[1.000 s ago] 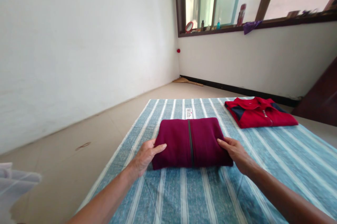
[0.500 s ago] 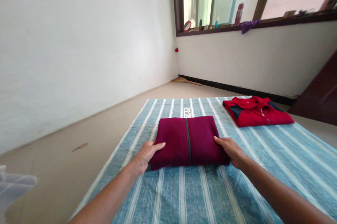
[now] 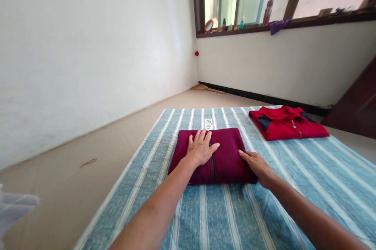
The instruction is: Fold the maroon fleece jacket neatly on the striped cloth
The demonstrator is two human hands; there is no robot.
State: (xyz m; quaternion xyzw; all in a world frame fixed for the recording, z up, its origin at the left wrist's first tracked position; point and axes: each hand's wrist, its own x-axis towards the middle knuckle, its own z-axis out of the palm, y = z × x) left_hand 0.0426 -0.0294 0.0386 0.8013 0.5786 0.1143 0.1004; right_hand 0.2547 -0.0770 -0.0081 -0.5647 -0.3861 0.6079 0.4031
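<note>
A folded maroon jacket (image 3: 228,156) with a dark zip down its middle lies on the blue and white striped bedsheet (image 3: 214,211). My left hand (image 3: 200,148) rests flat on top of it, fingers spread, covering part of the zip. At the jacket's right edge, my right hand (image 3: 258,167) grips the fabric with the thumb on top; its other fingers are mostly hidden at the side. Farther back on the right is a folded red jacket (image 3: 289,125) with dark blue shoulders, apart from both hands.
A brown window sill (image 3: 249,30) holds a mirror (image 3: 208,26), several small bottles and a purple cloth (image 3: 277,26). A broom (image 3: 207,88) lies on the floor by the corner. A white translucent object (image 3: 17,205) shows at the left edge.
My left hand has let go of the maroon jacket's left edge and moved right onto its top, opening flat. The right hand keeps its hold at the right edge.
</note>
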